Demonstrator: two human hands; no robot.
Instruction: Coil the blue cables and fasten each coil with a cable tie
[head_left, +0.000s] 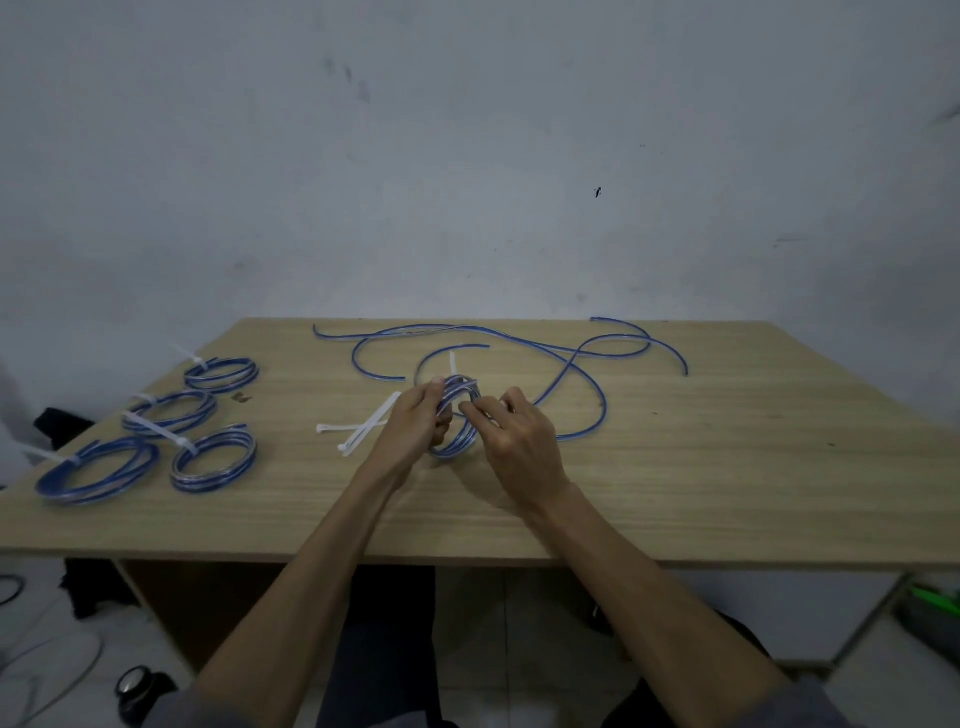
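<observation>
At the middle of the wooden table (675, 493) my left hand (413, 423) grips a small blue cable coil (460, 441), held upright. My right hand (511, 434) pinches the coil's right side, where a white cable tie (453, 364) sticks up behind it. The tie's exact path round the coil is hidden by my fingers. Loose blue cables (582, 364) lie in curves behind my hands.
Several tied blue coils (214, 460) with white tie tails lie at the table's left. Spare white cable ties (363, 428) lie just left of my left hand. A small dark object (241, 398) sits near the far coils. A wall stands behind the table.
</observation>
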